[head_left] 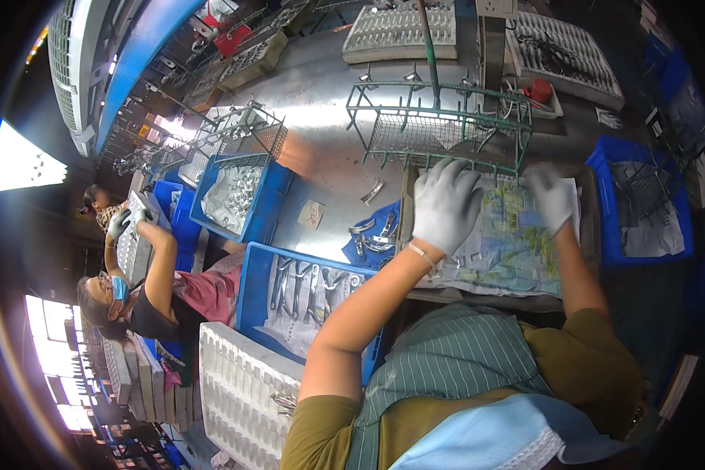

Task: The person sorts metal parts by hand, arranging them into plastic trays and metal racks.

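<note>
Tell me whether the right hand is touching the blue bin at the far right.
Apart. The head view shows the right hand, though blurred, left of the blue bin, with the dark tray's rim visible between them.

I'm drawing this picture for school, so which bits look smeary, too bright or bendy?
In the head view, the gloved right hand is smeary, while the gloved left hand is clearer; in the head view, white glare covers part of the metal tabletop, and the panel at far left is washed-out white; the head view also bends things near its dark rim.
</note>
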Demonstrator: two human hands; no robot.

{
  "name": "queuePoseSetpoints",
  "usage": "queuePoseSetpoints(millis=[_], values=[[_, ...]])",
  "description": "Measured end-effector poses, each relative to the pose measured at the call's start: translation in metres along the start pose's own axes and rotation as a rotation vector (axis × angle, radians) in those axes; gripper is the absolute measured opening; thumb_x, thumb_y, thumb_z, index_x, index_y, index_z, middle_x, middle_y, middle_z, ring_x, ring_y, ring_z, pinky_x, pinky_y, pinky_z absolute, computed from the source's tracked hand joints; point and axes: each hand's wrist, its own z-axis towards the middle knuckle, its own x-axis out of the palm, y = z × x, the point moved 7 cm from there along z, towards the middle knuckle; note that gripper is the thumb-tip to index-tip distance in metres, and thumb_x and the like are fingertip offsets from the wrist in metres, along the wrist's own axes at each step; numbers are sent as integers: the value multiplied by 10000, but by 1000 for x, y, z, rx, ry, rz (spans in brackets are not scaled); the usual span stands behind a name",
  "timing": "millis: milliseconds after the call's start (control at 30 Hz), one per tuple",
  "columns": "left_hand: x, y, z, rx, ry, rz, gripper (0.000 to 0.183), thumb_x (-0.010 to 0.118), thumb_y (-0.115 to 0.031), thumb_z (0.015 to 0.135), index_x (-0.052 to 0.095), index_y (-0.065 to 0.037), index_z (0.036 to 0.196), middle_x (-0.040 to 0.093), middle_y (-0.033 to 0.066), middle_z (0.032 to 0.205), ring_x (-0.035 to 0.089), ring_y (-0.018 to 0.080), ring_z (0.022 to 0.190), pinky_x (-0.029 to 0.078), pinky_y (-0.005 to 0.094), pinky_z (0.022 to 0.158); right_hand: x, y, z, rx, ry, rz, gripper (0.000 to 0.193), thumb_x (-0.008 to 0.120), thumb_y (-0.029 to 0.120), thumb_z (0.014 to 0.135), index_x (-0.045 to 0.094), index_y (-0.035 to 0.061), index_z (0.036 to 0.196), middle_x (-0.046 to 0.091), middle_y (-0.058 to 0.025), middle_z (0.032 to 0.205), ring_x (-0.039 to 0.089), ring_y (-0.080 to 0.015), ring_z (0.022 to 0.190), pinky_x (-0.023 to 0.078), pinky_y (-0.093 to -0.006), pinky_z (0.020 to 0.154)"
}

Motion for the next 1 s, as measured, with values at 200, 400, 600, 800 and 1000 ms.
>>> queuePoseSetpoints(millis=[200,400,600,800,1000], values=[[54,4,26,90,68,224,423,494,-449,807,576,-82,1001,553,105,1057,500,269,1026,362,423,855,-37,29,110,-222,-206,558,454,553,157,868,372,52,1272,546,-80,1070,536,-149,950,438,-249,803],[72,24,0,-15,473,181,396,453,-465,835,599,-114,948,597,91,873,561,256,885,362,417,845,35,35,123,58,668,641,502,569,190,864,353,65,1298,529,-56,1070,518,-89,935,433,-209,794],[64,15,-4,32,479,195,375,453,-461,837,596,-126,924,593,95,812,567,264,820,369,412,833,20,28,175,-322,262,106,299,528,214,882,520,83,1151,595,-99,997,561,-173,932,430,-268,811],[61,17,-10,22,459,215,366,463,-466,830,584,-128,898,585,92,781,564,263,800,375,412,813,44,120,140,-420,515,-276,322,620,328,780,638,86,992,617,-126,963,579,-256,926,441,-322,823],[58,8,-9,18,466,167,352,483,-451,824,584,-123,902,576,88,768,563,262,799,373,407,792,46,129,145,-500,550,-487,237,590,250,776,595,61,920,566,-126,938,547,-278,930,428,-348,817]])
